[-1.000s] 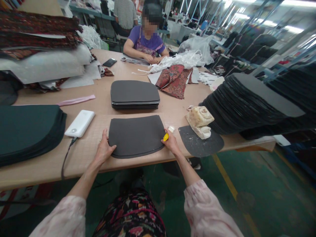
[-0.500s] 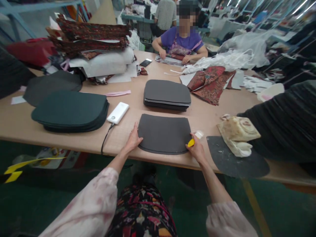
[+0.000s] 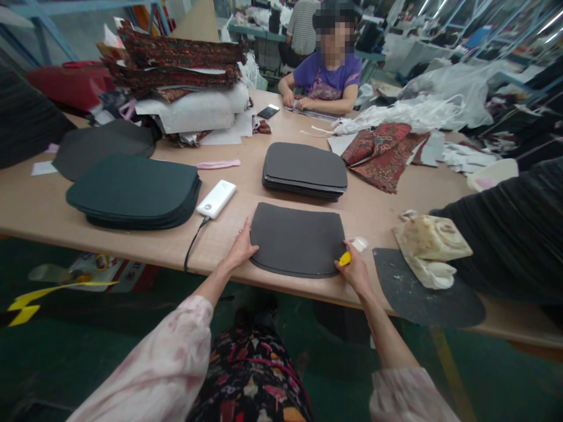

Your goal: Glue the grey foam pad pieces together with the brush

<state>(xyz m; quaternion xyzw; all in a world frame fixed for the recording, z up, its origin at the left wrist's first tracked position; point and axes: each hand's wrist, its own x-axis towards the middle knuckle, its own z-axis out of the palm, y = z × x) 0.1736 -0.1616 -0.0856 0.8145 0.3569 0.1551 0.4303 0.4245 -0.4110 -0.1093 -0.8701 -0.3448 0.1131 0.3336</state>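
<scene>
Foam sheet point(image 3: 298, 239), one dark piece, lies flat at the table's point(image 3: 132, 246) near edge. Left hand point(image 3: 241, 248) presses open-palmed on its left edge, seemingly to steady it; right hand point(image 3: 355, 271) grips one yellow tool point(image 3: 345, 258) at its right corner. Beyond sits one stack point(image 3: 305, 171) of like sheets, handy for reach. One power bank point(image 3: 216, 198) lies left; one pale block point(image 3: 428, 241) right.

Both arms reach forward, sleeves at the forearms. Left hand point(image 3: 241, 249) lies flat, fingers spread. Right hand point(image 3: 355, 271) is curled, fingers pinched
</scene>
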